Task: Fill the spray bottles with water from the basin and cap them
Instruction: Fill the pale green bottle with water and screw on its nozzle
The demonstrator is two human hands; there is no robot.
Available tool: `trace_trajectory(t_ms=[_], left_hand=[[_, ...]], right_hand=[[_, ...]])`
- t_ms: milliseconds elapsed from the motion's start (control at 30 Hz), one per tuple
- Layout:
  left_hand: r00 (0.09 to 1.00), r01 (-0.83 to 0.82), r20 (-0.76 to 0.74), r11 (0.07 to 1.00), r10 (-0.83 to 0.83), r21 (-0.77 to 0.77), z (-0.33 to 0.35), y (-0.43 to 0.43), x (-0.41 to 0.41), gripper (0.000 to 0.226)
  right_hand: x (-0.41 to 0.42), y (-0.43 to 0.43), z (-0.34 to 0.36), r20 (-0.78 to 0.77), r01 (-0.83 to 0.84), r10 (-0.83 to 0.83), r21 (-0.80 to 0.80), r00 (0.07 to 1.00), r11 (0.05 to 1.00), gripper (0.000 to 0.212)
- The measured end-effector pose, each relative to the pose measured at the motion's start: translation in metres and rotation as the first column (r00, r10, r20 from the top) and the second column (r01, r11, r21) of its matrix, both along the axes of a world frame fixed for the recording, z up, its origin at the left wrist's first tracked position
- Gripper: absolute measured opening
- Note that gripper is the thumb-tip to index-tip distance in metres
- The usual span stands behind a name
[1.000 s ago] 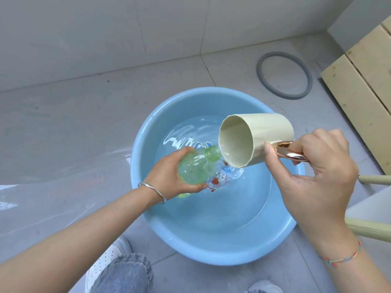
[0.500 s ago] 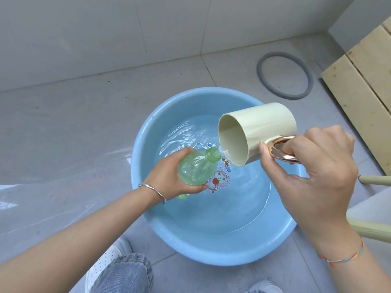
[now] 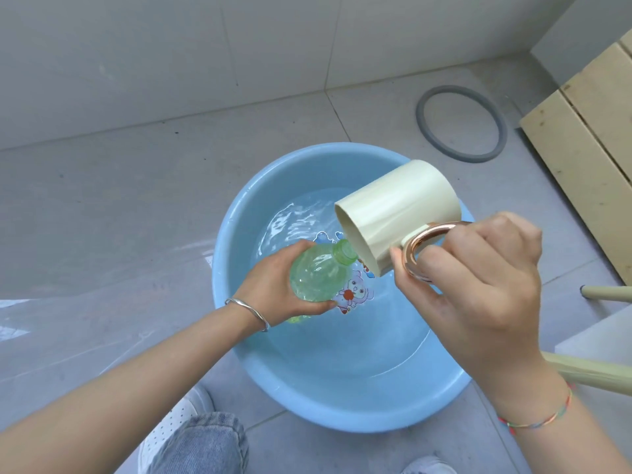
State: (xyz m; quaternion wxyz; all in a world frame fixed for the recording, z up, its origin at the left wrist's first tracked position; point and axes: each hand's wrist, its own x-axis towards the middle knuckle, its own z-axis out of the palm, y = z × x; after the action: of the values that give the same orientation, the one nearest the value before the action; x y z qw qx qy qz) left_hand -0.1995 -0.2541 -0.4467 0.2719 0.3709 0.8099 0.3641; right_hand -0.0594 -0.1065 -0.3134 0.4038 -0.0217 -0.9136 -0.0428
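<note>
Currently left hand (image 3: 273, 289) grips seemingly part-full bottle (image 3: 318, 275), right hand (image 3: 478, 292) tipped cup (image 3: 393, 210), over water-filled basin (image 3: 342, 413).

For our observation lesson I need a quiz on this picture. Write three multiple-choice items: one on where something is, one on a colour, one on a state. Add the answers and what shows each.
1. Where is the green bottle held?
A. Over the blue basin
B. On the wooden boards
C. Inside the grey ring

2. What colour is the handle of the cream cup?
A. Black
B. Rose-gold
C. Blue

3. How is the cup held?
A. Upright
B. Upside down on the floor
C. Tipped on its side, mouth by the bottle's neck

Answers:
1 A: the left hand grips the bottle above the basin.
2 B: the shiny handle gripped by the right hand is rose-gold.
3 C: the cup's open mouth faces sideways, next to the green neck.
</note>
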Motion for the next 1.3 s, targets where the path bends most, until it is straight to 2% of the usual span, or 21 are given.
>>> trace_trajectory(t_ms=[133,200,267,400,467,533,633,767,1000,1200,1300], left_hand=[[1.000,0.008,0.004,1.000,-0.008,0.003,0.000,0.000,0.000,0.077],[1.000,0.003,0.007,1.000,-0.003,0.009,0.000,0.000,0.000,0.076],[1.000,-0.006,0.012,1.000,0.005,0.017,0.000,-0.001,0.000,0.074],[1.000,-0.005,0.026,1.000,0.004,0.026,0.002,0.000,0.000,0.071],[0.999,-0.007,0.035,1.000,0.007,0.026,0.002,0.000,0.000,0.072],[0.999,-0.007,0.041,1.000,0.006,0.022,0.002,0.000,0.000,0.073],[0.999,-0.007,0.041,1.000,0.006,0.025,0.002,0.000,-0.001,0.074],[0.999,-0.011,0.037,1.000,0.010,0.022,0.002,0.000,0.000,0.072],[0.999,-0.018,0.044,1.000,0.017,0.017,0.003,0.000,0.000,0.069],[0.999,-0.017,0.043,1.000,0.016,0.014,0.003,0.000,0.000,0.071],[0.999,-0.016,0.036,1.000,0.016,0.010,0.004,0.000,0.000,0.073]], right_hand=[[0.000,-0.001,-0.002,-0.025,-0.024,0.025,0.029,0.999,0.999,0.030],[0.003,0.000,-0.002,-0.036,0.018,-0.019,-0.035,0.999,0.999,0.030],[0.007,0.005,-0.003,-0.027,0.114,-0.120,-0.169,0.992,0.979,0.031],[0.013,0.025,-0.017,0.103,0.299,-0.288,-0.517,0.952,0.802,0.034],[0.018,0.035,-0.033,0.195,0.354,-0.297,-0.586,0.935,0.729,0.036],[0.025,0.041,-0.054,0.290,0.405,-0.286,-0.564,0.913,0.720,0.034],[0.034,0.045,-0.082,0.394,0.455,-0.282,-0.465,0.875,0.760,0.036],[0.040,0.048,-0.102,0.452,0.461,-0.285,-0.345,0.845,0.818,0.029],[0.044,0.044,-0.120,0.502,0.467,-0.285,-0.286,0.817,0.836,0.027],[0.043,0.040,-0.124,0.509,0.455,-0.243,-0.346,0.826,0.821,0.031],[0.043,0.043,-0.113,0.486,0.493,-0.230,-0.527,0.843,0.692,0.040]])
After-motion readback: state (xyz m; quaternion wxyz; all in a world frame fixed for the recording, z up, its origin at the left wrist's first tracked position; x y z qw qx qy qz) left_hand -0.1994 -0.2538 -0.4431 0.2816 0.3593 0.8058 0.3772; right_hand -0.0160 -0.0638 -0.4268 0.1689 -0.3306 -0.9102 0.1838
